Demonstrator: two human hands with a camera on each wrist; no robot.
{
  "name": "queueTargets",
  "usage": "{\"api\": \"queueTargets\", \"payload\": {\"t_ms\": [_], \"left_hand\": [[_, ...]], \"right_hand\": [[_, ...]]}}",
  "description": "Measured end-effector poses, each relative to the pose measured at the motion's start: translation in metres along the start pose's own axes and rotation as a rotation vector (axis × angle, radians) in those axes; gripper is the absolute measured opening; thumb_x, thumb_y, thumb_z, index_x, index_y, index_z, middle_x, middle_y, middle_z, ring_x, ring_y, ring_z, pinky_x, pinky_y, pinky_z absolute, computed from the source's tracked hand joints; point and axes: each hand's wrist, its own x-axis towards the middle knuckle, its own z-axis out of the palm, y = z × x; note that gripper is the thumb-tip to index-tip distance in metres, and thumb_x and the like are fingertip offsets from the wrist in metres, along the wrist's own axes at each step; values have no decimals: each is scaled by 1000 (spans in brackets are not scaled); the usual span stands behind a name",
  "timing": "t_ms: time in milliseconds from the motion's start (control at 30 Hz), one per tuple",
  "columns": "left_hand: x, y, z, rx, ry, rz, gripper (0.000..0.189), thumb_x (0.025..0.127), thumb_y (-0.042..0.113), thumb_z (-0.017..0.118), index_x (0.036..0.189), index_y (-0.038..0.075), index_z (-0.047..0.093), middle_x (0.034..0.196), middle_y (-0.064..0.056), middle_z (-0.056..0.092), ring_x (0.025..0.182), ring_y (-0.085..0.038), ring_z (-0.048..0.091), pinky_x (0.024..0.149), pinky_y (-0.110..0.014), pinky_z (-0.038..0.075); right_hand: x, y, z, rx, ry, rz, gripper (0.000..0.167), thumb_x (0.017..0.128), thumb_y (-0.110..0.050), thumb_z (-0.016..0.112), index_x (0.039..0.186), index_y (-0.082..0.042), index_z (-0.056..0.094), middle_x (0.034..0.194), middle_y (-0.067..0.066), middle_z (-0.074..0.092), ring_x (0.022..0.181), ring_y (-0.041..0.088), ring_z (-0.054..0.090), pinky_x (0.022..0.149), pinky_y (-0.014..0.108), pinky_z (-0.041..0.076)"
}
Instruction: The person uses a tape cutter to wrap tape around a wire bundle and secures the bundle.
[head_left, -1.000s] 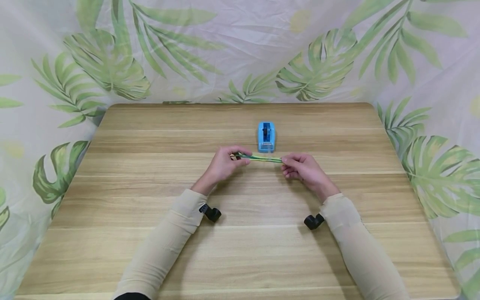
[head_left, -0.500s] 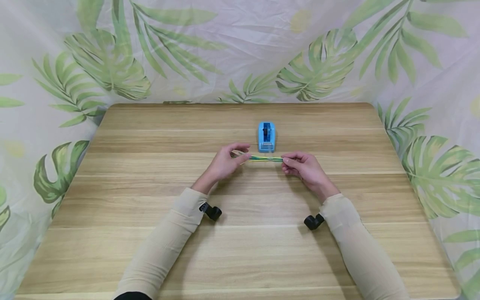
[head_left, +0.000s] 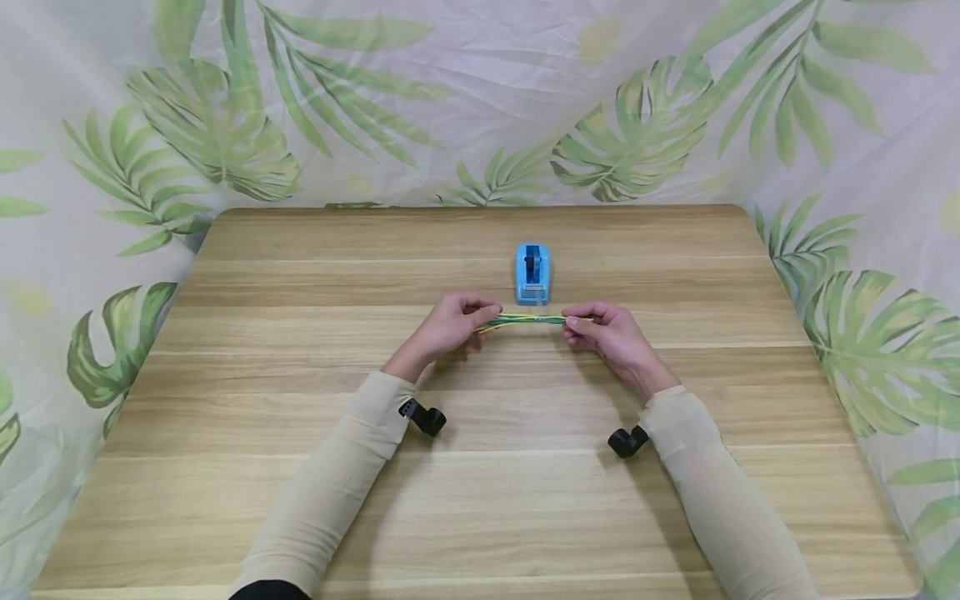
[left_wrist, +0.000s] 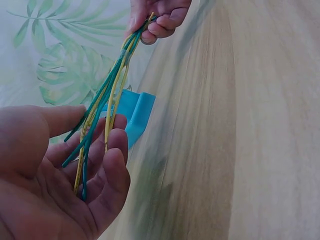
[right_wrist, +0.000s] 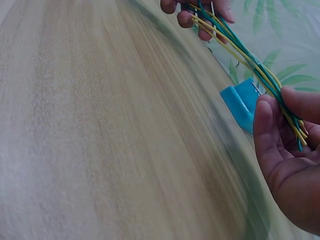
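A bundle of thin green and yellow wires (head_left: 525, 318) stretches between both hands in front of a blue tape dispenser (head_left: 532, 283). My left hand (head_left: 452, 323) holds its left end between thumb and fingers; there the wire ends (left_wrist: 85, 160) fan apart over the fingers. With thumb and fingertips, my right hand (head_left: 613, 335) pinches the right end, where the wires (right_wrist: 292, 117) lie close together. Clear tape (left_wrist: 125, 55) appears round the bundle near its middle. In the head view a faint clear strip (head_left: 541, 307) lies between dispenser and bundle.
The dispenser stands on a wood-grain table (head_left: 525, 517), just beyond the wires. Behind the table hangs a leaf-patterned cloth (head_left: 495, 100). Black wrist cameras are strapped at both sleeve cuffs.
The left fingers have shifted on the wires and closed nearer together, and a yellow wire end now sticks out below them. The right hand and dispenser have stayed in place.
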Motion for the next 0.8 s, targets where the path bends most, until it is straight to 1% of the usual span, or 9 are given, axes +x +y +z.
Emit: {"api": "queueTargets", "payload": {"t_ms": [100, 300, 533, 733, 800], "left_hand": [[1, -1, 0, 2, 4, 10, 29, 103, 25, 61, 122, 5, 69, 90, -18, 64, 67, -24, 60, 50, -33, 50], [2, -3, 0, 2, 21, 28, 24, 100, 22, 65, 117, 6, 71, 95, -18, 64, 71, -25, 58, 52, -31, 49], [1, -4, -1, 5, 63, 54, 14, 98, 16, 68, 108, 10, 76, 89, -12, 63, 68, -22, 53, 57, -30, 45], [3, -6, 0, -2, 89, 52, 15, 94, 16, 73, 108, 11, 79, 99, -5, 70, 81, -21, 55, 67, -30, 48], [3, -6, 0, -8, 99, 51, 17, 94, 17, 74, 109, 11, 79, 101, -3, 71, 84, -21, 55, 68, -30, 47]], "right_hand": [[0, 0, 0, -8, -1, -3, 27, 97, 6, 60, 123, 14, 59, 96, 10, 70, 84, 16, 68, 84, 32, 57], [2, 1, 0, -19, -2, -17, 24, 96, 8, 61, 119, 13, 62, 95, 9, 70, 85, 17, 69, 84, 34, 57], [3, 3, 0, -70, 19, -38, 26, 94, 8, 64, 119, 15, 62, 96, 9, 70, 84, 19, 70, 84, 34, 57], [3, 4, 0, -91, 31, -46, 25, 93, 6, 66, 118, 13, 63, 99, 15, 69, 82, 21, 70, 82, 33, 58], [3, 4, 0, -89, 32, -47, 27, 93, 6, 67, 119, 13, 63, 101, 16, 68, 83, 21, 70, 81, 33, 58]]}}
